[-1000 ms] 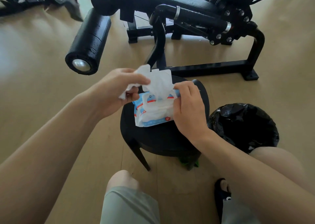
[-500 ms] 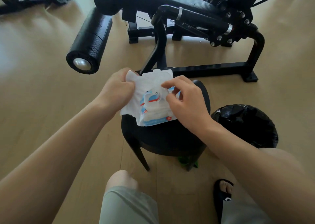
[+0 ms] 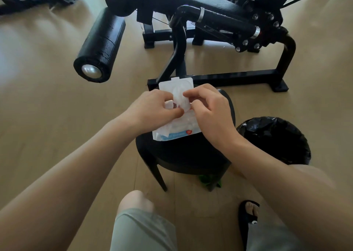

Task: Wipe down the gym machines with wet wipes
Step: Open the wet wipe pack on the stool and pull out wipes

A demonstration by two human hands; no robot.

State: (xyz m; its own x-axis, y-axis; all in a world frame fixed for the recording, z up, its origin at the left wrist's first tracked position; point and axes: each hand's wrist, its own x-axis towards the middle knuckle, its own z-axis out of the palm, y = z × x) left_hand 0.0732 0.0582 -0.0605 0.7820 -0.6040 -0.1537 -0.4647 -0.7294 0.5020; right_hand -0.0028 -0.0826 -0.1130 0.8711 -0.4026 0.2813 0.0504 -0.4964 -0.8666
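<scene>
— What do we have on the stool [image 3: 183,155]?

— Our pack of wet wipes [image 3: 174,132], lying on the black seat, its white flip lid [image 3: 176,86] standing open at the far end.

— And our hands?

— Both over the pack's opening. Our left hand [image 3: 152,109] has fingers curled, pinching a white wipe [image 3: 181,102]; our right hand [image 3: 208,109] pinches the same wipe from the other side, fingertips together.

— Around us?

— The black gym machine [image 3: 210,16] stands just beyond the stool, its padded roller [image 3: 101,48] to the left. A bin [image 3: 275,140] lined with a black bag sits at our right.
</scene>
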